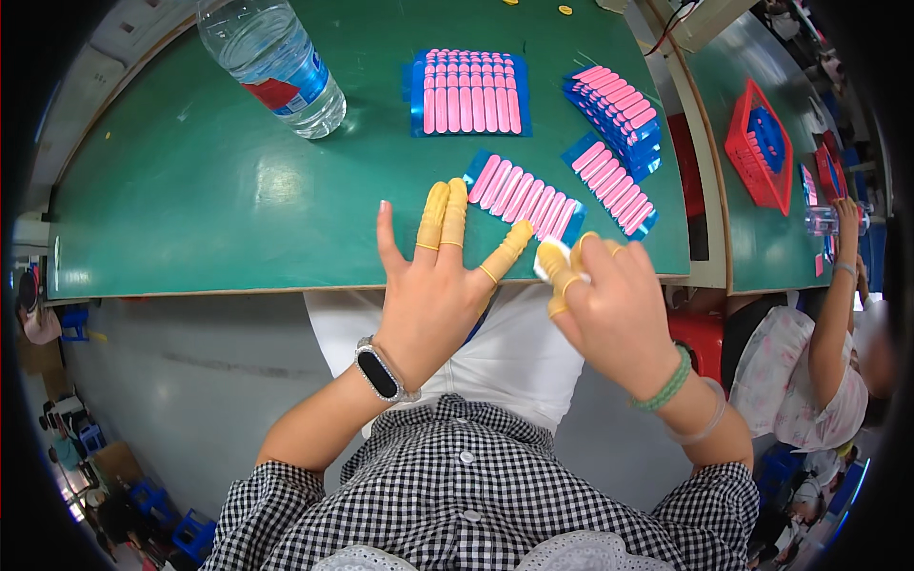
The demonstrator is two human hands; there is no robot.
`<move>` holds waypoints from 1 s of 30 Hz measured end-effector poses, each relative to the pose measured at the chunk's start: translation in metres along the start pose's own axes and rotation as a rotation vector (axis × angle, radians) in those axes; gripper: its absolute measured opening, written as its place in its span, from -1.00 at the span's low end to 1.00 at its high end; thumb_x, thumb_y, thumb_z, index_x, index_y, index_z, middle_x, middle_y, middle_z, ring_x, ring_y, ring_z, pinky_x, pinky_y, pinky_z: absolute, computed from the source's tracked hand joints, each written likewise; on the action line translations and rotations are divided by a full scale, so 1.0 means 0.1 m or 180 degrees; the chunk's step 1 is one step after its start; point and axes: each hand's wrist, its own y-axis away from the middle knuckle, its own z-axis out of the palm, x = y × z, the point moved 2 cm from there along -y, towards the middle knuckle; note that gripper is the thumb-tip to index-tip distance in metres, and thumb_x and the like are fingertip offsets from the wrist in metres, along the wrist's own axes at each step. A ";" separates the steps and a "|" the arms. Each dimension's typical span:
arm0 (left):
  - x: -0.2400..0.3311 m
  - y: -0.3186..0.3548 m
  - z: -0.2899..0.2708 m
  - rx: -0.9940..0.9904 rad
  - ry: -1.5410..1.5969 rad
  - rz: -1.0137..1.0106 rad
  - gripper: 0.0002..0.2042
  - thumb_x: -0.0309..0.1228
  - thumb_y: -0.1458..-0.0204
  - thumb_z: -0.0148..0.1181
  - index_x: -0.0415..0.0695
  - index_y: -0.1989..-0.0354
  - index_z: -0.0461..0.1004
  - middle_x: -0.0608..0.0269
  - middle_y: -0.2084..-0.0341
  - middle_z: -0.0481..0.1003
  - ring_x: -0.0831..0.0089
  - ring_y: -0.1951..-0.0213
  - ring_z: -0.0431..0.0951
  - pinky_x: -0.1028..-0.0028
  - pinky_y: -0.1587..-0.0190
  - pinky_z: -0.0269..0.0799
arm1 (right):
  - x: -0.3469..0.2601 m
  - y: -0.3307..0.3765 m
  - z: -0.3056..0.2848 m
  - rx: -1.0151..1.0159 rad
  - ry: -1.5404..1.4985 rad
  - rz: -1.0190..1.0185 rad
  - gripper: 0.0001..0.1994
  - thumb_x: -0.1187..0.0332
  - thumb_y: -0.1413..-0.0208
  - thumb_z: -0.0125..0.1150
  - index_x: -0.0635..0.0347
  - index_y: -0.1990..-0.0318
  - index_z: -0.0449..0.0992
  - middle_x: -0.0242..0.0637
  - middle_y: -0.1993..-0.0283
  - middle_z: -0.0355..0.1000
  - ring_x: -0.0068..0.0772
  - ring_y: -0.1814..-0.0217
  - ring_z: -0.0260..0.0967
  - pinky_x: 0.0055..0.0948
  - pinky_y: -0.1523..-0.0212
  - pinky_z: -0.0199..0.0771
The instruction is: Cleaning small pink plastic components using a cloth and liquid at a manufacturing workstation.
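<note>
- the left hand [433, 295] is spreading out flat and wide at the near edge of the green table [190, 190], holding nothing.
- three of its fingers are wearing yellow finger covers [444, 217] (thin rubbery ones, like tiny balloons).
- the right hand [609, 305] is curling in just right of the left hand, and its fingertips are pinching a small pale rolled finger cover [554, 259].
- that little cover is sitting right at the table's near edge, between the two hands.
- it is looking very light, soft and stretchy, so i am guessing it would squash and slip easily; the rolled rim is looking like the best place to pinch it.
- a blue sheet with pink sticks [533, 202] is lying on the table just past the fingertips.
- another full blue sheet [469, 92] is lying farther back on the table, and a stack of sheets [617, 105] is sitting to its right.
- a clear water bottle [276, 62] is lying at the table's far left.
- a red basket [759, 147] is sitting on the next table over to the right, where another person's arm [838, 305] is reaching.
</note>
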 end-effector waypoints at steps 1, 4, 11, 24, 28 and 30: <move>0.00 0.00 0.00 -0.0002 -0.0001 0.0002 -0.35 -0.10 -0.04 0.36 0.54 -0.38 0.37 -0.25 -0.39 0.21 0.01 -0.42 0.23 -0.45 -0.38 -0.32 | 0.01 0.00 -0.01 0.0000 -0.0002 0.0002 -0.81 0.35 0.21 0.42 0.24 0.41 0.64 -0.28 0.31 0.31 -0.28 0.30 0.35 -0.24 0.22 0.29; 0.01 0.01 0.00 0.0082 0.0128 -0.0047 -0.35 -0.10 -0.05 0.36 0.53 -0.39 0.36 -0.25 -0.39 0.21 0.01 -0.42 0.23 -0.44 -0.38 -0.33 | 0.14 0.00 -0.02 -0.0072 -0.0263 0.0220 -0.82 0.33 0.17 0.42 0.23 0.42 0.64 -0.26 0.32 0.33 -0.26 0.29 0.36 -0.23 0.21 0.30; 0.01 -0.02 -0.03 0.0021 -0.0006 -0.0061 -0.37 -0.07 -0.05 0.36 0.51 -0.37 0.39 -0.24 -0.41 0.18 0.02 -0.43 0.21 -0.43 -0.39 -0.34 | 0.31 -0.15 0.08 0.0105 0.0184 0.0767 -0.82 0.33 0.09 0.39 0.27 0.42 0.61 -0.21 0.33 0.37 -0.19 0.32 0.39 -0.20 0.21 0.33; 0.04 -0.23 -0.20 0.0134 0.0776 0.0708 -0.44 0.20 -0.03 0.29 0.15 -0.12 0.61 0.24 -0.30 0.40 0.02 -0.40 0.23 -0.35 -0.43 -0.37 | 0.77 0.56 0.06 0.2519 -0.3470 0.2229 -0.70 0.48 -0.28 0.10 0.43 -0.09 0.59 -0.33 0.14 0.52 -0.60 0.19 0.46 -0.56 0.19 0.48; 0.33 -0.65 -0.19 0.0368 0.1101 0.1587 -0.49 0.16 -0.01 0.33 0.19 -0.08 0.63 0.36 -0.27 0.44 0.09 -0.39 0.25 -0.33 -0.43 -0.34 | 1.23 0.47 0.34 0.3706 -0.3804 0.2814 -0.67 0.46 -0.31 0.02 0.46 -0.11 0.55 -0.26 0.05 0.58 -0.56 0.13 0.52 -0.53 0.13 0.55; 0.37 -0.96 -0.19 0.0495 0.1057 0.1655 -0.52 0.14 -0.03 0.34 0.20 -0.07 0.64 0.37 -0.26 0.45 0.10 -0.39 0.26 -0.33 -0.43 -0.31 | 1.29 0.40 0.41 0.3869 -0.3808 0.2792 -0.67 0.47 -0.30 0.01 0.46 -0.11 0.55 -0.25 0.04 0.58 -0.55 0.14 0.52 -0.51 0.13 0.55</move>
